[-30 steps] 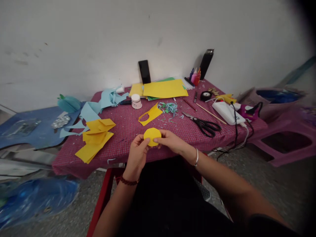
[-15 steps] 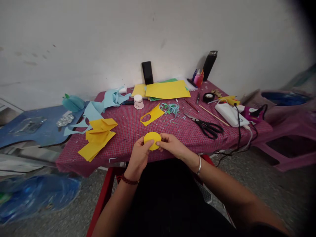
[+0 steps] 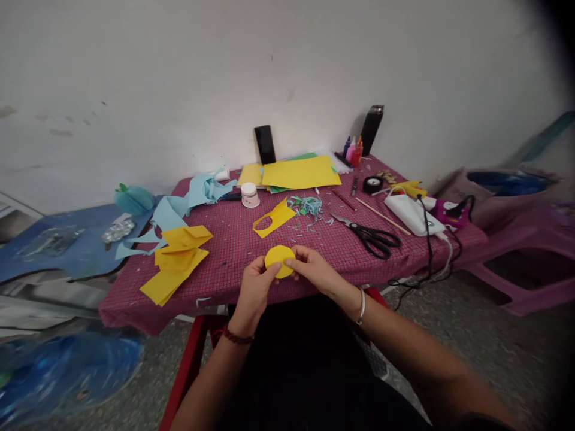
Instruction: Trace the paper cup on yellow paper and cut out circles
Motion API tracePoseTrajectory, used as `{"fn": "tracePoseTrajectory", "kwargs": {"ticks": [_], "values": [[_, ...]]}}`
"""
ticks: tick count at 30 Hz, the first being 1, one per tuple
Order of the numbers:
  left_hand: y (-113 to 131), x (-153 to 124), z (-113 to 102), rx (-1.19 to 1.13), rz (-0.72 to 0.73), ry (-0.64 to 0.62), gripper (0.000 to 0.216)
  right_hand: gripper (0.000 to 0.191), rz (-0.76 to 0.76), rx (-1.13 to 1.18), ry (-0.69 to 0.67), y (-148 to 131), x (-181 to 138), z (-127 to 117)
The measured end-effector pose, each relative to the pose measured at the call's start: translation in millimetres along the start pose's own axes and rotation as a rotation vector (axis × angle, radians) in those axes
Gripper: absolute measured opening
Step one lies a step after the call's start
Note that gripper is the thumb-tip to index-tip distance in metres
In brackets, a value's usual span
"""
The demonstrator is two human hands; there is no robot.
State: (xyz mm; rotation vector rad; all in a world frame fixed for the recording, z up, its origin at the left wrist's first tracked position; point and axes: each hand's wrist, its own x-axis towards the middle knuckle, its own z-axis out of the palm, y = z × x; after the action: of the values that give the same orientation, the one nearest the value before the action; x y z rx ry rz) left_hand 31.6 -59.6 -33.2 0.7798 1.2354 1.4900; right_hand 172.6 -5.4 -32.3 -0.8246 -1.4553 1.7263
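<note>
A yellow paper circle (image 3: 279,257) is pinched between both hands just over the table's front edge. My left hand (image 3: 257,286) grips its left side, thumb on top. From the right, my right hand (image 3: 317,270) closes on the other edge, thumb also on the face; the fingers underneath are mostly hidden. Beyond the circle lies a yellow paper scrap (image 3: 275,216) with a round hole cut in it. Black-handled scissors (image 3: 369,234) rest on the cloth to the right, blades partly apart. Folded yellow paper (image 3: 179,260) lies left of my hands.
Blue paper offcuts (image 3: 173,209), a small white cup (image 3: 250,196) and shredded paper (image 3: 308,206) lie on the checked tablecloth (image 3: 229,239). Yellow sheets (image 3: 300,172) and a phone (image 3: 265,144) are at the back. A white power strip (image 3: 413,214) with cables, glue bottles (image 3: 354,152) and a dark flask (image 3: 372,130) are right.
The camera view has tilted up slightly, so the table sits lower in the picture. Both hands keep hold of the paper circle, with almost no change in grip.
</note>
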Motion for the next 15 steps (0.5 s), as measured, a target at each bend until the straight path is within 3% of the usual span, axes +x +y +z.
{"fn": "tracePoseTrajectory", "kwargs": {"ticks": [10,15], "values": [[0.3,-6.1,5.7,-0.104,-0.064,-0.048,0.028,0.026,-0.053,-0.055,-0.033,2.1,0.9,-4.5],[2.3,-6.7,4.0,-0.156,-0.047,-0.003,0.028,0.029,-0.117,-0.177,0.052,7.2,4.9,-7.2]]}}
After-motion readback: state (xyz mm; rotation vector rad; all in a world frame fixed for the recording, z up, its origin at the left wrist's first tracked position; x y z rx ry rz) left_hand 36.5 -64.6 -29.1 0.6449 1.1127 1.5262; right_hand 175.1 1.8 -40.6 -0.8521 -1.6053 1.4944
